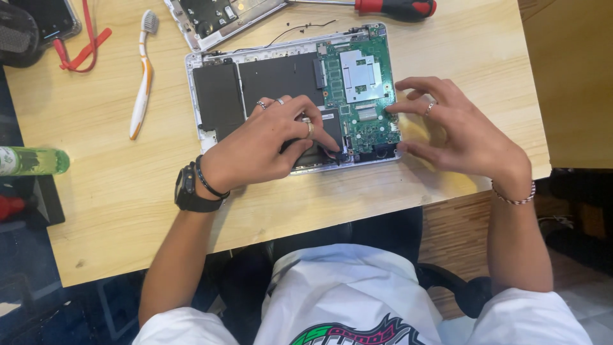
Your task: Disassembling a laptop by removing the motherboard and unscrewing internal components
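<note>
On the worktop, near its front edge, sits the opened laptop base: black battery panels on its left, green mainboard on its right, silver shield plate up top.

Left hand lies over the lower middle of the base, fingers curled, tips pinching at a small connector with red and black wires by the board's lower left corner. Whether it actually has the plug gripped, can't tell; fingers hide it. Right hand is spread wide, holding nothing, index tip pressing on the board's right edge, thumb near the case's front right corner.

How I'd handle this grip:
- Pull on the plug body, not the wires; they look thin.
- Draw along the socket axis, low and flat, no twisting.
- Let the right hand brace the chassis only; go light on the board edge.
- Rings and wristbands sit close to bare board, so watch for snags.

Off to the side: removed bottom cover behind the base, red-handled screwdriver beside it, toothbrush to the left, green bottle at the left edge.
</note>
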